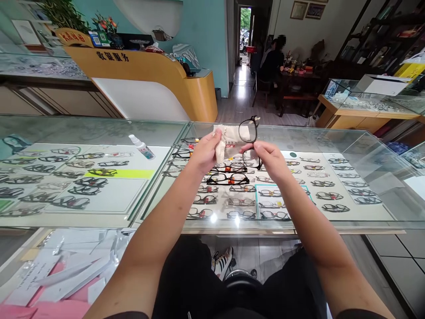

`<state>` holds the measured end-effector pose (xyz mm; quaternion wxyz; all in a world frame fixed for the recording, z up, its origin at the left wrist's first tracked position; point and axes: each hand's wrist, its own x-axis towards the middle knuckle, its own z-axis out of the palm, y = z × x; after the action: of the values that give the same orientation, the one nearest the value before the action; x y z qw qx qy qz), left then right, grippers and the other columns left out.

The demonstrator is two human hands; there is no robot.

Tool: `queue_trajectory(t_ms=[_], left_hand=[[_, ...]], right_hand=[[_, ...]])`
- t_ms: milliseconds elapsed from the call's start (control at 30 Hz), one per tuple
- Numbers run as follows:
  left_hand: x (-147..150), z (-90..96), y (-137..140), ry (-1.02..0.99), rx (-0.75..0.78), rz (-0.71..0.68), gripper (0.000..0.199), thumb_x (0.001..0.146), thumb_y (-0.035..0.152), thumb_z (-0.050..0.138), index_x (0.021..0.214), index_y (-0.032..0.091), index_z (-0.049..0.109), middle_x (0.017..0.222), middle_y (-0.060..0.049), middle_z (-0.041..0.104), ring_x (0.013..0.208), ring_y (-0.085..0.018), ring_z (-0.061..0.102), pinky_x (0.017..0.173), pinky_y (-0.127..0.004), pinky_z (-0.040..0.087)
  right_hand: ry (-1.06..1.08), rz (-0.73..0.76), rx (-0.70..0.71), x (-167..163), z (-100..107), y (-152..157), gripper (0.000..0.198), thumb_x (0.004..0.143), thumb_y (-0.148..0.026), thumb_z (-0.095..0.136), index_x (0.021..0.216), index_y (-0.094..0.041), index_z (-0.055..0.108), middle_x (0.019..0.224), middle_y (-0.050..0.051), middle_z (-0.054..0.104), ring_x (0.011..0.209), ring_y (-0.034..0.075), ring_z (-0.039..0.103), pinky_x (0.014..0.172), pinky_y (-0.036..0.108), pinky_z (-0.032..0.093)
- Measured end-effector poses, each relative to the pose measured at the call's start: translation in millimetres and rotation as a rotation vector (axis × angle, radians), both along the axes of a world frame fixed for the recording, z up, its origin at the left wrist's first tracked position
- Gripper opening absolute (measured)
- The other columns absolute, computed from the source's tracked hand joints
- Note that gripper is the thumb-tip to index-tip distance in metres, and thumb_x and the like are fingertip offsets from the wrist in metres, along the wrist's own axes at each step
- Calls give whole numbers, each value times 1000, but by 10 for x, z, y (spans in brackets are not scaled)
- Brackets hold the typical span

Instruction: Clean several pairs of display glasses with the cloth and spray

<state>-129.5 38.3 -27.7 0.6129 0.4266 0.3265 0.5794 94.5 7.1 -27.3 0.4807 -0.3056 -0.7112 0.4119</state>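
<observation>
My left hand point(206, 151) pinches a light beige cleaning cloth point(226, 153) with red print on it. Beside it, my right hand point(267, 158) grips a pair of dark-framed eyeglasses point(249, 131) at the middle, the frame turned upright so one lens is above the fingers and the other below. The cloth hangs right by the upper lens; whether they touch I cannot tell. Both hands are above a glass display case. On the glass to the left stands or lies a small white spray bottle point(142, 147), tilted in view.
Rows of eyeglasses point(241, 202) lie inside the glass display case point(372, 177). Papers and plastic bags point(73, 266) fill an open space at lower left. Beyond stand a curved wooden counter point(139, 66), another display case point(365, 102) and a seated person point(272, 64) at a table.
</observation>
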Motion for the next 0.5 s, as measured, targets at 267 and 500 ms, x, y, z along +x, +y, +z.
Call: queue_trajectory(t_ms=[267, 500], left_hand=[[-540, 74, 76, 397, -180, -214, 58, 74, 68, 95, 86, 13, 83, 81, -13, 81, 58, -21, 73, 50, -27, 57], [-760, 143, -10, 643, -148, -390, 45, 76, 63, 93, 81, 20, 85, 76, -9, 79, 54, -20, 68, 46, -26, 52]], right_hand=[[-783, -310, 742, 9, 11, -52, 33, 114, -40, 58, 110, -22, 85, 128, 10, 84, 112, 31, 56, 92, 47, 36], [-1091, -241, 965, -172, -44, -235, 23, 113, -30, 60, 112, -21, 81, 118, 9, 82, 112, 31, 56, 95, 47, 34]])
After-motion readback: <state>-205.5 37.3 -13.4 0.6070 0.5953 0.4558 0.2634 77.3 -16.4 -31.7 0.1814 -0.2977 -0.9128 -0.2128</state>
